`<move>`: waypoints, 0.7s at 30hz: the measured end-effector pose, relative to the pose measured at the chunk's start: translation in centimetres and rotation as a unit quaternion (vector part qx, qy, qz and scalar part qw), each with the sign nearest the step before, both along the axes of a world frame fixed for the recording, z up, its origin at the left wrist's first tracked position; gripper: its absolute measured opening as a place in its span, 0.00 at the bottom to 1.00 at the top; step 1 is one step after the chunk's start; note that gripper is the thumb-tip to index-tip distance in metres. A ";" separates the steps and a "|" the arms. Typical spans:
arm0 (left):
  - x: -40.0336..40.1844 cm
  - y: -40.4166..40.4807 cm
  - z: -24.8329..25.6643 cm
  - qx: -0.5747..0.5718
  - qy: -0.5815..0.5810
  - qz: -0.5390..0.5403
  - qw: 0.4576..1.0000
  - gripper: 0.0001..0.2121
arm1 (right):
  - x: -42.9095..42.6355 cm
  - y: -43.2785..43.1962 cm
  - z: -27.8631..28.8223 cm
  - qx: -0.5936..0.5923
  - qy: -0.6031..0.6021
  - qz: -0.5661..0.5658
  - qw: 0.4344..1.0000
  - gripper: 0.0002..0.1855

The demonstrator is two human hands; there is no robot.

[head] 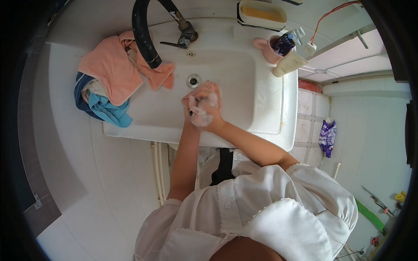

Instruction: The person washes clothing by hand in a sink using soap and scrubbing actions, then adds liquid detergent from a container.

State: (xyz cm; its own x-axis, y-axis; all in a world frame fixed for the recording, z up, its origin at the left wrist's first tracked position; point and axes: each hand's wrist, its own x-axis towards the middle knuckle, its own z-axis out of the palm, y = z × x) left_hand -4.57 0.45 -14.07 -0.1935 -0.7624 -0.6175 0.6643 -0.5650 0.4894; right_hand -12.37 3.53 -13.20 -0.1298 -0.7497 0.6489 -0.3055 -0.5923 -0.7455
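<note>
My left hand (187, 112) and my right hand (214, 115) are pressed together low over the basin of a white ceramic sink (238, 81). Between them is a bunched, wet pink cloth (214, 89), gripped by both. White soap suds (203, 118) coat the fingers and part of the cloth, so the exact finger positions are hard to make out. A small round black object (191, 113) shows among the suds; what it is cannot be told. Just beyond the cloth lies the metal drain (193, 81).
A black faucet spout (147, 42) with its lever (173, 44) overhangs the basin. Peach towels (111, 65) and a blue cloth (111, 109) pile over the left rim. On the right ledge stand a pink mug (271, 53) holding a dark tube, a cream tube (289, 65) and a soap dish (261, 16).
</note>
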 end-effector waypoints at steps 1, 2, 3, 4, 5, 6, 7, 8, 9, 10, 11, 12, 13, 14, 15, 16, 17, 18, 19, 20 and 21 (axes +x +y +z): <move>-0.1 0.0 -0.1 -0.007 -0.012 0.001 1.000 0.12 | 0.4 0.3 -0.2 0.035 -0.041 -0.074 0.996 0.14; -0.2 -0.3 -0.3 -0.021 -0.028 -0.003 0.999 0.11 | 0.6 0.5 -0.4 0.069 -0.081 -0.148 0.983 0.11; -0.4 -0.5 -0.7 -0.039 -0.047 -0.008 0.998 0.11 | 0.5 0.4 -1.1 0.096 -0.041 -0.156 0.982 0.10; -0.4 -0.6 -1.2 -0.061 -0.071 -0.014 0.996 0.11 | 0.4 0.5 -1.9 0.126 -0.001 -0.160 0.979 0.09; -0.6 -0.6 -1.7 -0.100 -0.106 -0.024 0.989 0.11 | 0.3 0.8 -2.7 0.155 0.039 -0.164 0.973 0.08; -1.1 -0.6 -1.2 -0.153 -0.154 -0.038 0.975 0.11 | -0.1 0.9 -2.6 0.175 0.006 -0.124 0.977 0.08; -1.5 -0.7 -0.6 -0.206 -0.204 -0.048 0.956 0.11 | -0.8 1.1 -2.5 0.194 -0.028 -0.084 0.977 0.09; -2.0 -0.5 -0.1 -0.288 -0.294 -0.070 0.909 0.11 | -1.3 1.2 -2.5 0.237 -0.137 -0.028 0.962 0.09; -3.3 -0.3 1.7 -0.360 -0.382 -0.082 0.847 0.12 | -2.3 1.3 -2.1 0.273 -0.248 0.007 0.929 0.10; -3.8 0.0 3.1 -0.426 -0.465 -0.092 0.770 0.12 | -2.9 1.2 -0.2 0.323 -0.425 0.065 0.843 0.10; -3.8 -0.1 2.6 -0.447 -0.491 -0.092 0.742 0.12 | -3.1 1.1 0.9 0.358 -0.582 0.118 0.720 0.11; -4.1 -0.5 2.4 -0.469 -0.513 -0.092 0.713 0.12 | -3.2 0.9 1.3 0.346 -0.591 0.111 0.720 0.11; -4.2 -0.6 2.3 -0.491 -0.534 -0.092 0.682 0.13 | -3.3 0.7 1.5 0.334 -0.600 0.104 0.720 0.11; -4.1 -0.5 2.1 -0.505 -0.557 -0.088 0.654 0.13 | -3.3 0.6 1.7 0.321 -0.609 0.096 0.719 0.11; -4.2 -0.5 2.4 -0.522 -0.575 -0.086 0.625 0.13 | -3.3 0.4 1.6 0.342 -0.593 0.050 0.727 0.10; -4.3 -0.4 2.6 -0.538 -0.592 -0.084 0.595 0.13 | -3.2 0.2 1.5 0.361 -0.576 0.003 0.733 0.10; -4.2 -0.4 2.7 -0.544 -0.574 -0.080 0.606 0.12 | -3.0 0.0 1.4 0.380 -0.558 -0.044 0.737 0.10; -3.8 -0.2 2.7 -0.546 -0.559 -0.075 0.619 0.12 | -2.9 -0.3 1.9 0.412 -0.537 -0.061 0.734 0.09; -3.4 -0.1 2.6 -0.549 -0.543 -0.072 0.632 0.12 | -2.9 -0.5 3.0 0.443 -0.516 -0.078 0.729 0.09; -3.0 -0.2 2.6 -0.554 -0.558 -0.070 0.614 0.12 | -2.7 -0.8 3.5 0.474 -0.495 -0.095 0.722 0.10; -2.9 -0.3 2.7 -0.563 -0.569 -0.069 0.595 0.11 | -2.5 -1.0 2.8 0.460 -0.485 -0.101 0.737 0.11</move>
